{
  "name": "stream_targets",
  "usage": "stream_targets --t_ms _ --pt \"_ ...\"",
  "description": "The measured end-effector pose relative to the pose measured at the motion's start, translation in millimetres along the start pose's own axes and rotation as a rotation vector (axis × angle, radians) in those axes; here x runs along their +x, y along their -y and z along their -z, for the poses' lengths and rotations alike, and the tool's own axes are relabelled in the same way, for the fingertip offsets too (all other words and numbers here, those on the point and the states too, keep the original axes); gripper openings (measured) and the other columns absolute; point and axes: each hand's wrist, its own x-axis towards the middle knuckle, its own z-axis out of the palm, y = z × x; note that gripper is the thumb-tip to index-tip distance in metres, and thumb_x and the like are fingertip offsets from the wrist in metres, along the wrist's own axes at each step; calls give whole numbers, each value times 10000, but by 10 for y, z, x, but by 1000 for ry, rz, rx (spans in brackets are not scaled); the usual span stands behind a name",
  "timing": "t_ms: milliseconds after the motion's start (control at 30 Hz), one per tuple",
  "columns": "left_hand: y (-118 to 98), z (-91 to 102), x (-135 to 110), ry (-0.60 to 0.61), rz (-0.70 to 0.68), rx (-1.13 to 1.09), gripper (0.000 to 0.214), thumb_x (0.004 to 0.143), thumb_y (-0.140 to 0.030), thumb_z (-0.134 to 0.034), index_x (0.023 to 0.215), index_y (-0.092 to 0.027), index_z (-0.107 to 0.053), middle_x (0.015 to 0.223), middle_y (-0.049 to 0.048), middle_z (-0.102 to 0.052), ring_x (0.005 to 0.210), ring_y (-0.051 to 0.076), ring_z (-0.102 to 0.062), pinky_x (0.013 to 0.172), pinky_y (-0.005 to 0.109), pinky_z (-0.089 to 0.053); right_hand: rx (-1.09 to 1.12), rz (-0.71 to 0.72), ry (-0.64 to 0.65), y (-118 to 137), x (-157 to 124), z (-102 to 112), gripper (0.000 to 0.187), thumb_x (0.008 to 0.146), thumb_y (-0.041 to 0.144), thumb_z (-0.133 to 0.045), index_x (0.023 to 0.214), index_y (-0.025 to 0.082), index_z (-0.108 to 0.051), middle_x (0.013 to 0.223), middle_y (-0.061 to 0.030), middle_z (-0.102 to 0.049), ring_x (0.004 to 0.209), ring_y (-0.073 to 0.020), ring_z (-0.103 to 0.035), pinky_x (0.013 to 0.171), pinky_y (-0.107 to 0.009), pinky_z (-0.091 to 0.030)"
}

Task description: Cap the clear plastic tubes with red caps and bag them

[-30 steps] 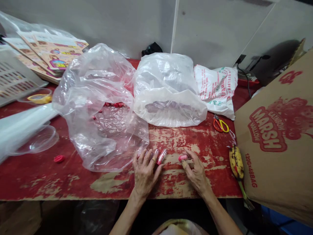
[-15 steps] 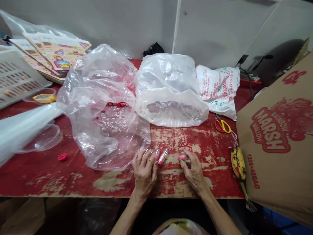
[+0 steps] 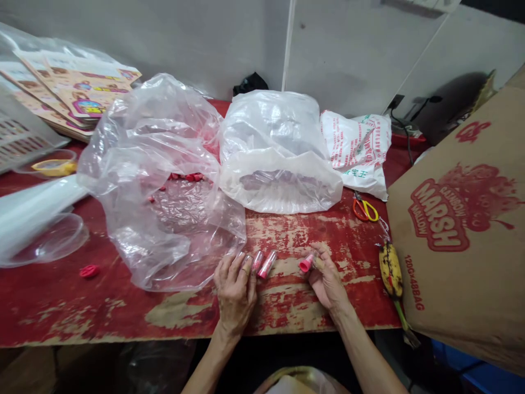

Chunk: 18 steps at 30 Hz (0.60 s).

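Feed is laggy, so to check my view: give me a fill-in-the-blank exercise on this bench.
The spotted yellow banana lies to the ____ of the right hand, whose grip holds a small pink-capped clear tube.
The left hand rests palm ____ on the worn red table, beside pink-filled clear tubes.
The brown cardboard box bears the large red word ____.
Missing: right; down; MARSH.

One camera sits on the person's head. It looks forward and down over the near edge of the table [image 3: 74, 312], close above the left hand [image 3: 234, 293] and right hand [image 3: 327, 279], with the wall [image 3: 184, 38] far across.
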Motion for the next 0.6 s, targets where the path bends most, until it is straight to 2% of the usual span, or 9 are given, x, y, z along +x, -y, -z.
stream_targets --t_ms 100,233,300,400,533,600 --pt "-6 7 14 -12 -13 -5 270 830 -125 -558 1091 -178 -599 1110 137 -645 1198 301 -489 980 518 -390 -63 77 -54 6 -14 2 365 786 320 -616 1117 245 -481 970 -32 -631 750 -142 -642 653 -287 -547" --pt "-7 27 4 -62 9 -48 298 825 -104 -558 1112 -178 -590 1094 135 -644 1161 288 -511 952 478 -416 -467 288 -41 18 -93 16 370 832 262 -559 1195 243 -488 1094 -67 -608 873 -165 -643 756 -319 -548" --pt "0 40 -12 -96 39 -69 321 832 -99 -538 1134 -197 -586 1091 121 -644 1122 269 -536 938 458 -426 -713 398 10 7 -111 28 353 854 222 -510 1206 246 -515 1138 -81 -596 951 -182 -622 831 -353 -532" --pt "9 59 -24 -145 73 -75 350 843 -98 -515 1163 -225 -577 1085 103 -644 1077 251 -560 929 443 -431 -971 523 124 -38 -95 35 385 856 172 -473 1225 259 -537 1076 -70 -625 972 -200 -607 915 -414 -491" --pt "-1 83 0 -162 89 -84 348 849 -104 -515 1171 -224 -568 1055 99 -638 1025 240 -574 903 430 -447 -989 553 53 -69 -69 26 425 871 170 -465 1285 267 -481 1023 -60 -638 920 -196 -614 877 -399 -508" --pt "-12 89 17 -164 92 -106 340 853 -110 -513 1170 -219 -564 1048 96 -632 1012 233 -575 894 418 -456 -1020 572 63 -58 -70 23 412 867 167 -468 1266 267 -500 994 -56 -644 894 -200 -613 854 -397 -512"
